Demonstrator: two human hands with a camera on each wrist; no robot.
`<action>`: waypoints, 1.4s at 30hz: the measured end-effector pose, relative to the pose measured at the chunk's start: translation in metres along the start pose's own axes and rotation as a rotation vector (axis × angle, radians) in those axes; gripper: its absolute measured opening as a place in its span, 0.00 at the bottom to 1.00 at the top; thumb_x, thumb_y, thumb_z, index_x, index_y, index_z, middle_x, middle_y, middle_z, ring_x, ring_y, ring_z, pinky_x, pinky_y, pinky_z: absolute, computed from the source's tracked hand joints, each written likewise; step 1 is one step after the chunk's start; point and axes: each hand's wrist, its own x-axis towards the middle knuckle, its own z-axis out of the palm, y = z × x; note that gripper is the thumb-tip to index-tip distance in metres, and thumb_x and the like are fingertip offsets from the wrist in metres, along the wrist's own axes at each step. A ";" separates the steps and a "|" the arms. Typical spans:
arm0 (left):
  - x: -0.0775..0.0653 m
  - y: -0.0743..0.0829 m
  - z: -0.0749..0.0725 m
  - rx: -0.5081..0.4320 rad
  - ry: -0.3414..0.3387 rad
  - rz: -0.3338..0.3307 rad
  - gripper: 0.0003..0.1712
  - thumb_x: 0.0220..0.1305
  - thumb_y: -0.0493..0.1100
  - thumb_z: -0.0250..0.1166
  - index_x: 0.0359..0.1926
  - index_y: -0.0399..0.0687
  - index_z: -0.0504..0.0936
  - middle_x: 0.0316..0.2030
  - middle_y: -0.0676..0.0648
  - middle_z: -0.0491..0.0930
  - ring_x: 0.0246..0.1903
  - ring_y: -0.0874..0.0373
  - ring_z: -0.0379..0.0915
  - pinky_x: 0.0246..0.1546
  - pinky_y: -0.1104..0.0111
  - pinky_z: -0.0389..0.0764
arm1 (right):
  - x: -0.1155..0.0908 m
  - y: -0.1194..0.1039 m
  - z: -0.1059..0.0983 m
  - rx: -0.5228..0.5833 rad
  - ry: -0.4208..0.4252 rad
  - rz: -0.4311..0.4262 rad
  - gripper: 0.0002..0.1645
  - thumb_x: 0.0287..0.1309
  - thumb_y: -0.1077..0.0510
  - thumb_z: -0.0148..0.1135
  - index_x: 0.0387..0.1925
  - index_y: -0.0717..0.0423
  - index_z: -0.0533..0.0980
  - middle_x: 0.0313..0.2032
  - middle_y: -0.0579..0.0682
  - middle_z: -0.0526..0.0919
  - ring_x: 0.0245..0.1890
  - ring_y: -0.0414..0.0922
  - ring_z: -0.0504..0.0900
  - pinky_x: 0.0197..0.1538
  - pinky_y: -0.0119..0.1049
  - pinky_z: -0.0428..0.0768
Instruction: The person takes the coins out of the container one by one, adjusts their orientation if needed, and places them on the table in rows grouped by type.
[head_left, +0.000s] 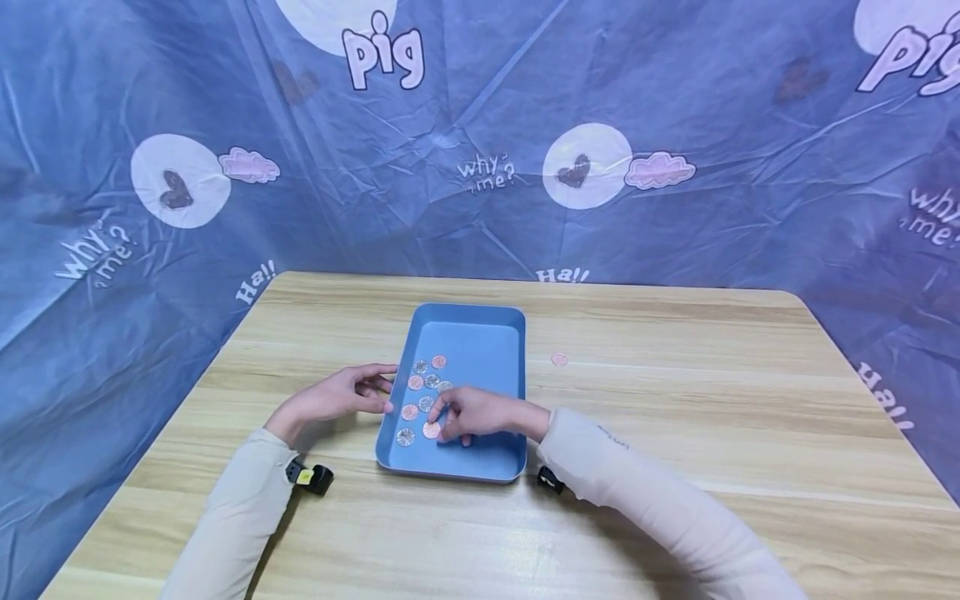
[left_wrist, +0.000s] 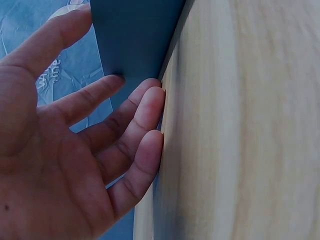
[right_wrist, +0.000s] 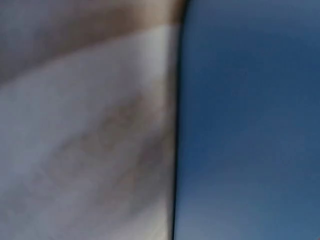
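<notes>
— How are the hands placed?

— By the right hand [head_left: 474, 412], a copper-coloured coin [head_left: 431, 430] is pinched between thumb and forefinger, in the near-left part of the blue tray [head_left: 480, 346]. The left hand [head_left: 341, 394] is relaxed and ungripping, its fingertips laid against the tray's left wall.

— And around them?

— Silver and copper-coloured coins [head_left: 408, 412] are scattered flat along the tray's left side; their markings are too small to be read. Another copper-coloured coin [head_left: 559, 359] is seen on the wooden table [head_left: 675, 375], right of the tray.

— Can any writing be made out?

— Small lettering is printed on the right sleeve [head_left: 613, 437], but it cannot be deciphered. On the blue backdrop [head_left: 450, 233], "pig", "why me?" and "Ha!!" are printed repeatedly, among pale discs bearing dark hearts and pink clouds.
</notes>
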 end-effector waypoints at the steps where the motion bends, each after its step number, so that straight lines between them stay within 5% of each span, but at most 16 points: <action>1: 0.000 0.000 0.000 0.001 0.000 0.000 0.44 0.61 0.46 0.68 0.71 0.33 0.58 0.56 0.33 0.74 0.49 0.52 0.75 0.52 0.66 0.75 | 0.001 0.000 0.000 -0.008 -0.001 0.002 0.13 0.56 0.65 0.65 0.44 0.57 0.77 0.20 0.46 0.76 0.16 0.39 0.72 0.26 0.28 0.70; 27: -0.002 0.003 -0.002 0.001 0.002 -0.013 0.45 0.60 0.46 0.68 0.71 0.34 0.57 0.57 0.33 0.73 0.49 0.52 0.75 0.51 0.67 0.75 | 0.006 -0.005 0.001 -0.296 0.051 -0.061 0.12 0.56 0.61 0.67 0.43 0.50 0.79 0.13 0.44 0.71 0.08 0.39 0.70 0.17 0.28 0.68; 42: 0.000 0.001 0.002 -0.016 0.002 -0.016 0.45 0.60 0.46 0.68 0.71 0.35 0.58 0.56 0.33 0.74 0.49 0.52 0.74 0.51 0.68 0.75 | 0.004 -0.004 0.007 -0.417 0.108 -0.084 0.09 0.54 0.59 0.69 0.38 0.47 0.80 0.19 0.41 0.73 0.17 0.36 0.71 0.22 0.27 0.67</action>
